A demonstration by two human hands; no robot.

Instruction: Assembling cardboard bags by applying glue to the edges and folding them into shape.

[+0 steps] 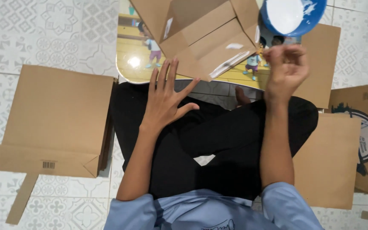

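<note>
A folded cardboard piece (205, 38) with white glue streaks lies on the small picture-printed worktop (135, 64). At its two o'clock sits a blue bowl (292, 15) of white paste. The left hand (165, 100), fingers spread, touches the cardboard's near edge. The right hand (286, 70) hovers, fingers curled, holding nothing visible.

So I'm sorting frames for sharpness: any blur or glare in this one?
Head view: the right hand is motion-blurred, its fingers curled; the left hand is sharp, spread open. A bright glare spot sits on the glossy board; cardboard and floor are evenly lit.
</note>
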